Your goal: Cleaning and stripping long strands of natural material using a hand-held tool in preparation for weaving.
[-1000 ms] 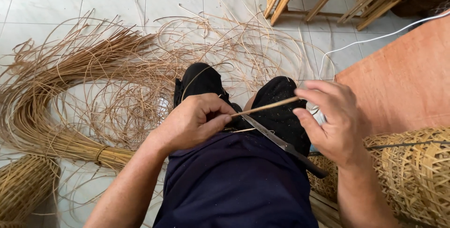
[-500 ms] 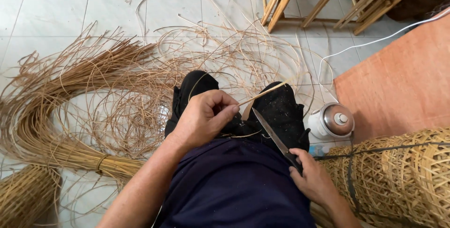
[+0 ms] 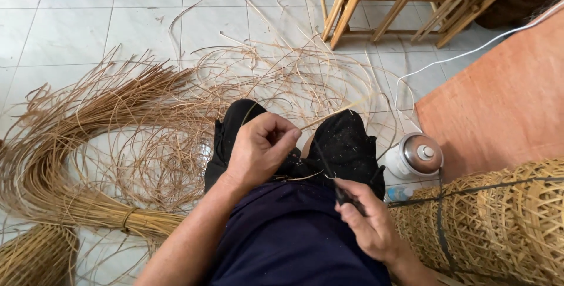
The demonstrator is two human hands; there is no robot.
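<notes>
bare forearms, no sleeves, dark navy garment over lap, black knee coverings

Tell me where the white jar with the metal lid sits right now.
In the head view the white jar stands on the tiled floor at right, beside the person's knee, between the orange board and the woven basket.

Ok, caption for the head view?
Seated weaver's left hand pinches a rattan strip; right hand grips a knife.

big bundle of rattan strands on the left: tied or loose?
Tied: a band cinches the tan rattan bundle near its base; beyond it the strands fan out.
</notes>
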